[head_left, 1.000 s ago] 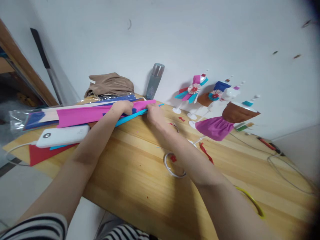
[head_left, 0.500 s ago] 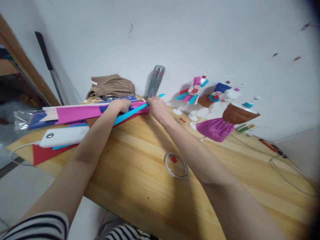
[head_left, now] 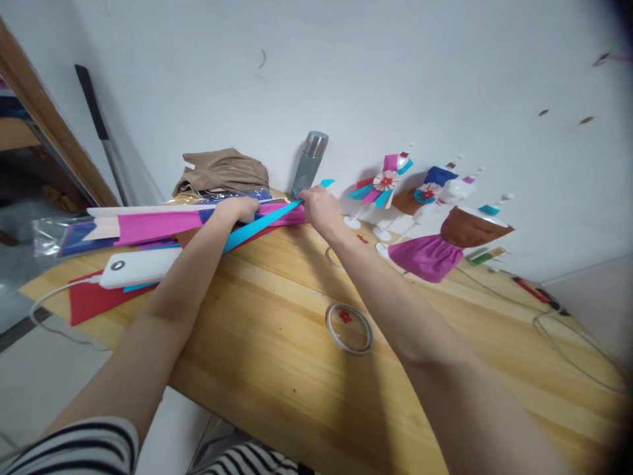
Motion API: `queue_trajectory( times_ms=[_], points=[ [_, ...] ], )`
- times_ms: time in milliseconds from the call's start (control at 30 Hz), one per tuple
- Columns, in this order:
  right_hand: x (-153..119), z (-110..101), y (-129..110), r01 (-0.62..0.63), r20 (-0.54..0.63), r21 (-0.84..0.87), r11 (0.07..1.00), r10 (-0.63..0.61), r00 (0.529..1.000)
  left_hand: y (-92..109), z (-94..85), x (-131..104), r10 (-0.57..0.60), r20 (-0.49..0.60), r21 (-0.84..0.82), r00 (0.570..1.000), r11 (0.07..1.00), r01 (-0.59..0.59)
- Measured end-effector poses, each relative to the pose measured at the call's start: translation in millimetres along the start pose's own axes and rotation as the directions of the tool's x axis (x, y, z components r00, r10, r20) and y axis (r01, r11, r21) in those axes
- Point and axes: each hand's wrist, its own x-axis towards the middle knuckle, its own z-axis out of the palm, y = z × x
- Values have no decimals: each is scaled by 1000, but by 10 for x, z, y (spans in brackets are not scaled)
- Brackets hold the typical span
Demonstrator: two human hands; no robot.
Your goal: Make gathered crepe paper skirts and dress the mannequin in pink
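My right hand is closed on the upper end of a turquoise strip, whose tip pokes out past the fingers. My left hand is bent over the pile of coloured sheets, pressed on or gripping them; its fingertips are hidden. Magenta material runs beneath it, with pale, blue and red pieces around. A white power bank with a cable lies on the pile's near side, partly behind my left forearm.
Behind stand a grey bottle and folded brown cloth. Small dressed figures, one with a magenta skirt, stand at right. A clear ring lies mid-table. A red-and-black tool and cable lie far right.
My right hand has moved slightly right and up with the turquoise strip, and more of its tip shows. The power bank has shifted a little right. My left hand has hardly moved.
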Motion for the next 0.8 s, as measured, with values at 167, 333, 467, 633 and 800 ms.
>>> queue_trajectory(
  times_ms=[167, 333, 467, 633, 800],
  points=[
    [-58, -59, -30, -4, 54, -23, 1000, 5, 999, 44, -42, 0, 20, -60, 9, 998, 1000, -20],
    [-197, 46, -68, 34, 130, -25, 999, -31, 991, 199, -211, -130, 59, -161, 57, 985, 997, -51],
    [-257, 166, -70, 72, 166, -18, 997, -69, 984, 263, -250, -246, 40, 105, 50, 994, 998, -45],
    [-237, 184, -63, 90, 160, -17, 996, -86, 983, 173, -30, -336, 45, 253, 62, 967, 996, -62],
    [-208, 124, -63, 109, 151, -39, 993, -102, 983, 155, 140, -486, -26, 259, 127, 965, 992, -8]
  ],
)
